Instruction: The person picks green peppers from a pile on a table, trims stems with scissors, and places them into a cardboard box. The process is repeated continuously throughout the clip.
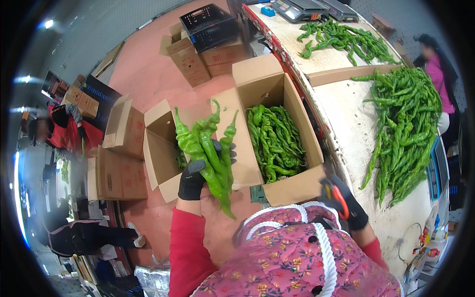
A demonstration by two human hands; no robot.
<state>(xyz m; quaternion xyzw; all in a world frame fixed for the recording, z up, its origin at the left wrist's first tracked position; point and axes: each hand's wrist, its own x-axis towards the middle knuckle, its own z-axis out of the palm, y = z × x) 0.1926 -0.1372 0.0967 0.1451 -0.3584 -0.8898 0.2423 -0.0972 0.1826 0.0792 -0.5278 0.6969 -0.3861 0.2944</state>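
My left hand (193, 176), in a black glove with grey fingertips, holds a small bunch of long, wrinkled green peppers (211, 156) in front of me. Beneath and beyond the bunch is an open cardboard box (159, 156) with a little green showing inside. To its right stands another open cardboard box (297, 100), holding a heap of green peppers (276, 143). My right hand (347, 206), gloved in black, is near that box's front flap and the table edge. It grips an orange-handled tool (340, 202); motion blur hides its working end.
A white-topped table (349, 118) on the right bears a large pepper pile (404, 130), a cardboard divider (352, 74) and scales (300, 9). Black crates (209, 28) sit on boxes behind. More cardboard boxes (120, 174) stand left. Other people (70, 122) are at left and far right.
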